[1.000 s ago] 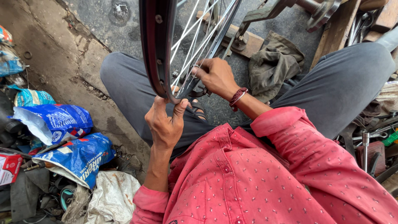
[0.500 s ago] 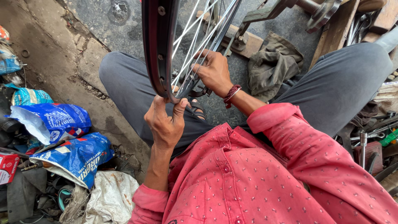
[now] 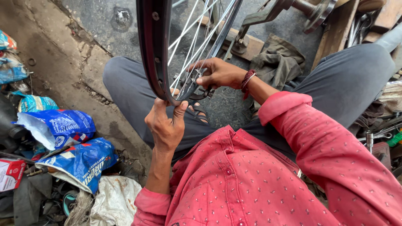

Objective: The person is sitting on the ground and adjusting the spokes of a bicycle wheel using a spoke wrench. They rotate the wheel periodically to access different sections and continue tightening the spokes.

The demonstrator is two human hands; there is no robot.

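Left hand [image 3: 165,125] is up at the bottom of the wheel rim [image 3: 153,50], thumb and fingers pinched round the rim's lower curve, a firm grasp. Right hand [image 3: 217,74] is just beyond it, on the far side of the rim, fingers curled round a small dark spoke tool [image 3: 200,93] that sits in among the spokes [image 3: 197,39] right where they meet the rim. So both hands are clenched on something, and they sit near each other, the rim's edge between them.

The rim stands on edge, rising straight away from the hands toward the top of the view, its long sweep running near to far. The left hand is the nearer one to the person's chest; the right reaches further in, a red thread band [image 3: 248,80] at its wrist.

The rim looks like dark painted metal, smooth, with round spoke holes along its inner face. Spokes are thin, bright, silvery wire, fanning upward and crossing.

Outward now: grey trousers [image 3: 347,79] over knees spread left and right, a pink dotted shirt [image 3: 251,180] in the near foreground. Far right, a crumpled olive rag [image 3: 280,62] on the ground beside a wooden block and a metal stand [image 3: 268,16]. To the left, rough cracked concrete [image 3: 63,50], then blue plastic sacks [image 3: 67,142] and a dirty white cloth [image 3: 113,201].
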